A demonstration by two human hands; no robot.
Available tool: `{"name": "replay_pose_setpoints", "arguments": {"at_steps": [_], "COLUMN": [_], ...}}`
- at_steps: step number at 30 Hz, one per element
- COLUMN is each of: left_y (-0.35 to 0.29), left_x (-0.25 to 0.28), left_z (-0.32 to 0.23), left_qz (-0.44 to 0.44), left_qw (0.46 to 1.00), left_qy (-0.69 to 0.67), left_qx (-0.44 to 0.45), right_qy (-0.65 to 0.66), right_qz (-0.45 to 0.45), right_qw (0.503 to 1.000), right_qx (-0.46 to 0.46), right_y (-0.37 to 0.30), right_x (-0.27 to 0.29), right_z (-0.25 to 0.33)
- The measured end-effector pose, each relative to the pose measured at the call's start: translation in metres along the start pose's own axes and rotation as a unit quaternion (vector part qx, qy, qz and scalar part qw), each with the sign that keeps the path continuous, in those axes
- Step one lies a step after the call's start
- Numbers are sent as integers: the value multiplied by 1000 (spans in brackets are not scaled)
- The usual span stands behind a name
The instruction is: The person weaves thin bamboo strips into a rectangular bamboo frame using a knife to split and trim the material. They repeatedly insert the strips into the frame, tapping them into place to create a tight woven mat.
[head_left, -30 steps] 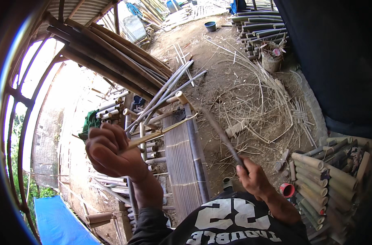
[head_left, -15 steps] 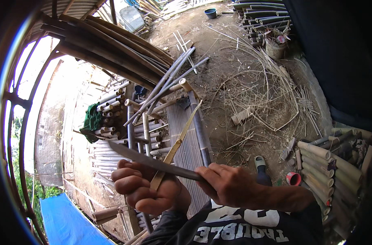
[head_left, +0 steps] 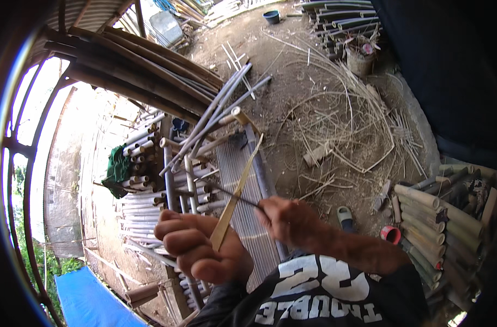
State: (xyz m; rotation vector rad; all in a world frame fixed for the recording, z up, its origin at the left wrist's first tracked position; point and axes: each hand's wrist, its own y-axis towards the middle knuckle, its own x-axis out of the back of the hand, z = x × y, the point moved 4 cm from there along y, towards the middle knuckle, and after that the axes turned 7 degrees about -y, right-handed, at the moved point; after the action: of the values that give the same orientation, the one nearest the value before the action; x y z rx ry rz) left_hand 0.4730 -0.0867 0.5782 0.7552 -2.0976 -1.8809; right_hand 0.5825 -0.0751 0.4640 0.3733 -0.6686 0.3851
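My left hand [head_left: 205,246] is closed around the lower end of a thin, pale bamboo strip [head_left: 225,219], which slants up and away to a narrow tip. In my right hand [head_left: 293,222] is the handle end of a knife [head_left: 245,200]. Its dark blade shows almost edge-on and points left, meeting or crossing the strip a little beyond my left fingers. I cannot tell whether the blade's edge touches the strip. Beneath both hands lies a bench [head_left: 232,163] with a ribbed, slatted top.
Bamboo poles [head_left: 215,117] lean across the bench's far end. Stacked cut bamboo [head_left: 142,144] stands at left, with more bamboo [head_left: 423,207] at right beside a red cup [head_left: 390,235]. Shavings [head_left: 335,122] litter the ground. A blue tarp [head_left: 95,300] lies lower left.
The knife has turned from broadside to nearly edge-on and moved farther out from my left fingers. My right hand has shifted slightly up and left. My left hand keeps hold of the strip.
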Motion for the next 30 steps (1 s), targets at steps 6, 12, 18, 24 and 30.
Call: {"name": "replay_pose_setpoints", "arguments": {"at_steps": [6,12,18,24,30], "left_y": [6,5,5,12,-5], "left_x": [8,2,29,51,54], "left_z": [3,4,6,13,60], "left_qz": [-24,-29,-18,-15,88], "left_qw": [1000,999,999,997,986], "left_qy": [19,-28,-39,-66,-49], "left_qx": [-3,-11,-4,28,131], "right_qy": [20,-20,-1,-45,-16], "right_qz": [-138,-39,-68,-19,-13], "right_qw": [978,999,993,990,974], "right_qx": [155,7,98,-134,-227], "right_y": [6,19,5,-7,-13], "right_x": [17,-9,-4,-52,-30], "right_z": [45,-1,42,-67,-105]}}
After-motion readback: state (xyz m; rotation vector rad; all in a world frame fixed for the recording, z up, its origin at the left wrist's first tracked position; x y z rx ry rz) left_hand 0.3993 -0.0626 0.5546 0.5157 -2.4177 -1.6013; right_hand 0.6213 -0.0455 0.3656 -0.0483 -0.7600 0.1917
